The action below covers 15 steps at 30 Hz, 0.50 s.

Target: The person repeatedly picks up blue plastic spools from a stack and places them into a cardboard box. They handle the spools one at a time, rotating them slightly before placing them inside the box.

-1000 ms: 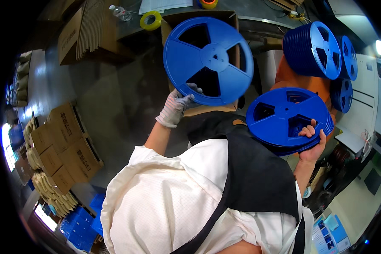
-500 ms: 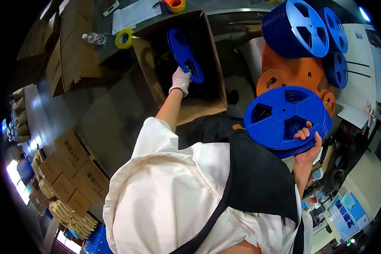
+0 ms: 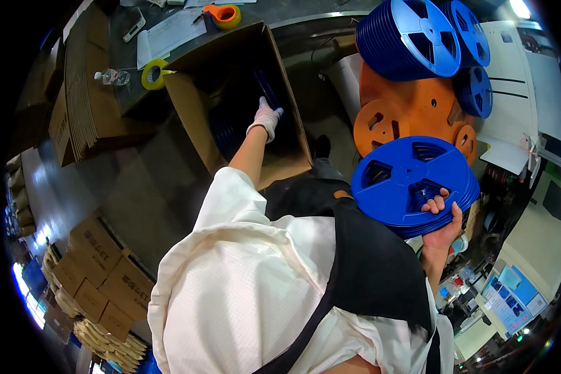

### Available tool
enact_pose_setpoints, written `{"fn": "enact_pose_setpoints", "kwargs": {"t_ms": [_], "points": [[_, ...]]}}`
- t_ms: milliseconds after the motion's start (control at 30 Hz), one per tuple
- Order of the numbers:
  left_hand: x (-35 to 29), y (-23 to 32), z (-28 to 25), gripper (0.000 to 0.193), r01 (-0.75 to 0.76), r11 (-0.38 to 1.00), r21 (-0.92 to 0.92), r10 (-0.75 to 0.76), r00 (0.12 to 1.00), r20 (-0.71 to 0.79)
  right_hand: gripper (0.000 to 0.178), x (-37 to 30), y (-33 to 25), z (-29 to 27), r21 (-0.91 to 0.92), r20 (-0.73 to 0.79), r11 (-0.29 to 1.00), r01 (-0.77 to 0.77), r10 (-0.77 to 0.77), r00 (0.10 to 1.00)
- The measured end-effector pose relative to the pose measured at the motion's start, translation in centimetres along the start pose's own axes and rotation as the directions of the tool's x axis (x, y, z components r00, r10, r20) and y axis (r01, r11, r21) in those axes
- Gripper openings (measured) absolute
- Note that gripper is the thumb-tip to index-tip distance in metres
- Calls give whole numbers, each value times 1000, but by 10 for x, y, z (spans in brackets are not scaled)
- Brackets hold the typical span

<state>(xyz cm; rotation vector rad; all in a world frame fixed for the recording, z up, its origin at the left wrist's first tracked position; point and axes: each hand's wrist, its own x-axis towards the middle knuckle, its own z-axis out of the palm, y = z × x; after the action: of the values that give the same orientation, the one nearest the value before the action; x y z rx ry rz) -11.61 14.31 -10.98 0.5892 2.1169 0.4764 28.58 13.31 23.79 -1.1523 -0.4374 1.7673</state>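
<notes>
My left hand (image 3: 266, 118), in a white glove, reaches inside an open cardboard box (image 3: 188, 109). Its fingers are closed on a blue plastic reel (image 3: 267, 88), which is turned nearly edge-on in the dark interior. Deeper in the box, the edges of other blue reels (image 3: 224, 132) show faintly. On the right, my bare right hand (image 3: 441, 218) grips a stack of blue reels (image 3: 386, 202) by the rim, its fingertips hooked through a cutout in the top one. That stack is held tilted at my right side.
Orange reels (image 3: 411, 100) and upright stacks of blue reels (image 3: 411, 40) stand at the far right. Yellow tape (image 3: 154, 75), an orange tape dispenser (image 3: 223, 15), a bottle (image 3: 113, 77) and papers (image 3: 168, 38) lie on the table. Flattened cartons (image 3: 84, 93) lean at left; closed cartons (image 3: 103, 274) sit behind.
My left hand has lowered the reel into the box, and the reel has turned from showing its face to nearly edge-on. My right hand keeps its hold on the stack.
</notes>
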Motion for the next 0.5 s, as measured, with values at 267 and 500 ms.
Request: {"fn": "enact_pose_setpoints", "kwargs": {"t_ms": [267,500], "points": [[-92,-51,-21,67,-134,989,-68,139,988,71,26,13,-3,25,178,379,984,-1,-67,923],[-155,56,-93,55,-642,756,127,638,678,-365,27,14,19,69,355,612,912,-207,-59,789]]}}
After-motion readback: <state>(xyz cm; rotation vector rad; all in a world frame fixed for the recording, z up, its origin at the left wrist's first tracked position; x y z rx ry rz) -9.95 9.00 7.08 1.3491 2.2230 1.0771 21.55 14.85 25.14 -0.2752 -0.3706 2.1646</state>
